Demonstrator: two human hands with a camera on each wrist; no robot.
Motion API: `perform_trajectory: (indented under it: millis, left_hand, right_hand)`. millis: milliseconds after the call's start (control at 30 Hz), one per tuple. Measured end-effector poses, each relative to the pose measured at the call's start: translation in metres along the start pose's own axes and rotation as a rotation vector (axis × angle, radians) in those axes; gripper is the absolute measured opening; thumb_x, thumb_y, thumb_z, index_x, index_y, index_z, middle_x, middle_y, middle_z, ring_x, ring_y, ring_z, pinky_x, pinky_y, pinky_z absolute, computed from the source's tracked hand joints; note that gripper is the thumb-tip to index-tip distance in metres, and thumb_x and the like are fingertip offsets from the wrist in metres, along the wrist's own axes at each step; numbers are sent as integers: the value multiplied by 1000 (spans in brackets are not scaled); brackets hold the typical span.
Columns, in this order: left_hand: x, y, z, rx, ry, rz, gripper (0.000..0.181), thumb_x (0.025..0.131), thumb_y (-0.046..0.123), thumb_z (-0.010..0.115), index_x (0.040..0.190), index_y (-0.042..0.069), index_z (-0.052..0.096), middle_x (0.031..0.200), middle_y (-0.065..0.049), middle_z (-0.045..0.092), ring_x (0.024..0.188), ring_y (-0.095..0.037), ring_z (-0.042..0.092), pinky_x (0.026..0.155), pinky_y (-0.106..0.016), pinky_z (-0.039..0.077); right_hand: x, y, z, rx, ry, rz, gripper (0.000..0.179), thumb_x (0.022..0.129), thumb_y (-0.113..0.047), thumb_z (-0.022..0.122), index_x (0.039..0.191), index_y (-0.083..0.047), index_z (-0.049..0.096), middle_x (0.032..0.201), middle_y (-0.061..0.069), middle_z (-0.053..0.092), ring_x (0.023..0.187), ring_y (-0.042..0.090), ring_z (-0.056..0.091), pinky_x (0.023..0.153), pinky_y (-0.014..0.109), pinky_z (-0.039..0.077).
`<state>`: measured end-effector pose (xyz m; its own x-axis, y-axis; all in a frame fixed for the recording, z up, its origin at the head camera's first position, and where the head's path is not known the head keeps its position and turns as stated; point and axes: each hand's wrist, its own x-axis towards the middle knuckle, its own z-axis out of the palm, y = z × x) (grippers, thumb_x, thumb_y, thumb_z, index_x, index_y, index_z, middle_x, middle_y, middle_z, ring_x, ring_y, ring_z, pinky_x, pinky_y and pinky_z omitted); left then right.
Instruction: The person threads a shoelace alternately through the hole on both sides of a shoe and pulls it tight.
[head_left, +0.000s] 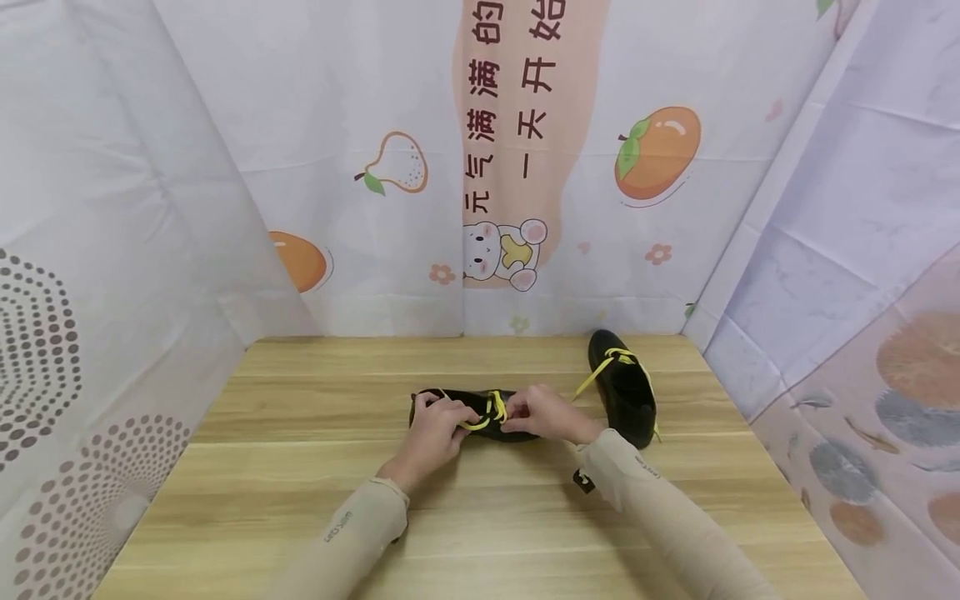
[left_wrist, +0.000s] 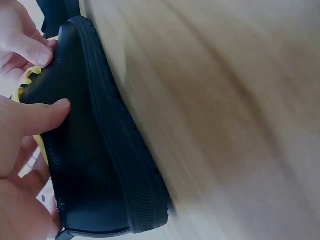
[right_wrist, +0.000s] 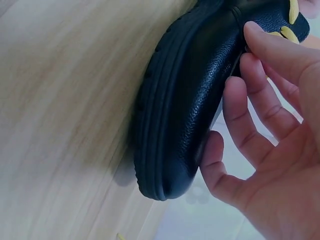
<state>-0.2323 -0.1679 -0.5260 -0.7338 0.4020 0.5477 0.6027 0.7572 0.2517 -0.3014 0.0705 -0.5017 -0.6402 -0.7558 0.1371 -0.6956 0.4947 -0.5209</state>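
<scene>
A black leather shoe [left_wrist: 95,160] with a thick ridged sole lies across the middle of the table, its toe to the right. My left hand [head_left: 437,429] grips the shoe's side near the opening, thumb on the outer leather and other fingers over the far side, partly hidden. Yellow shoelace [head_left: 498,406] runs through the eyelets between both hands, with a loop beside the left fingertips. At the lacing, thumb and index finger of my right hand [head_left: 546,412] pinch together; the lace between them is mostly hidden. The other right fingers curl along the toe.
A second black shoe [head_left: 628,396] with loose yellow laces stands at the back right, close to the right forearm. The wood-grain table [head_left: 300,475] meets a printed white curtain [head_left: 360,275] at its back edge, and more curtains hang at both sides.
</scene>
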Motion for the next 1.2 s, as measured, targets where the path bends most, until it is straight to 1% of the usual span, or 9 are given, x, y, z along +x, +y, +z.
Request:
perform_trajectory:
  millis: [200,367,433,533,633,700,800,1000,1200]
  left_hand:
    - [0,-6,-3,29,27,44,22,79,10,87,96,21,79,92,6,73,90,-18,67,90,-52,42]
    - [5,-21,-26,17,54,58,21,81,27,87,97,17,79,98,-1,74,95,-23,65,86,-50,44]
    - [9,-30,-39,-13,69,20,22,84,31,85,97,14,79,99,-4,74,95,-26,66,86,-50,46]
    - [14,-42,-54,-31,41,-105,23,90,29,80,100,9,79,104,-8,74,100,-30,67,91,-51,50]
    - [18,-52,-60,-36,-67,-237,22,93,24,76,105,5,78,106,-10,74,103,-32,67,91,-50,52]
    - [19,-56,-60,-44,-146,-292,22,93,21,75,107,4,78,105,-9,75,101,-30,69,89,-49,53]
    - [20,-60,-56,-68,-199,-341,14,92,17,75,101,7,80,95,-3,76,93,-24,71,82,-45,55]
    - [18,-59,-46,-100,-157,-426,8,92,11,74,87,13,81,87,2,76,79,-15,66,74,-40,53]
    - [19,-57,-47,-107,-138,-417,10,93,10,73,85,11,80,84,2,75,75,-14,64,72,-39,52]
  right_hand:
    - [1,-4,-14,20,-81,-24,10,93,-12,76,84,-12,72,73,-10,64,61,1,51,57,21,45]
    - [13,-19,-41,20,-72,-10,11,98,-6,64,102,-1,74,89,6,73,71,6,60,66,24,51]
    - [26,-29,-49,-28,-56,-5,14,99,-7,63,106,-1,74,95,8,74,75,8,63,69,27,53]
    - [50,-46,-53,-121,-95,-5,16,100,-13,66,109,-4,75,98,2,74,81,10,65,75,30,54]
    - [75,-56,-47,-172,-178,8,16,99,-18,69,108,-8,76,98,-3,72,85,10,64,79,31,54]
    - [90,-58,-39,-200,-221,36,14,97,-22,71,106,-13,77,96,-6,71,86,9,63,79,31,53]
    - [108,-59,-24,-248,-259,84,13,93,-29,77,98,-18,77,93,-8,70,84,9,63,77,30,52]
    - [124,-58,-5,-339,-261,134,23,85,-41,83,80,-20,75,81,-12,68,73,9,61,68,28,51]
    - [130,-54,4,-381,-248,135,21,90,-34,79,76,-21,72,77,-12,65,70,9,59,67,27,50]
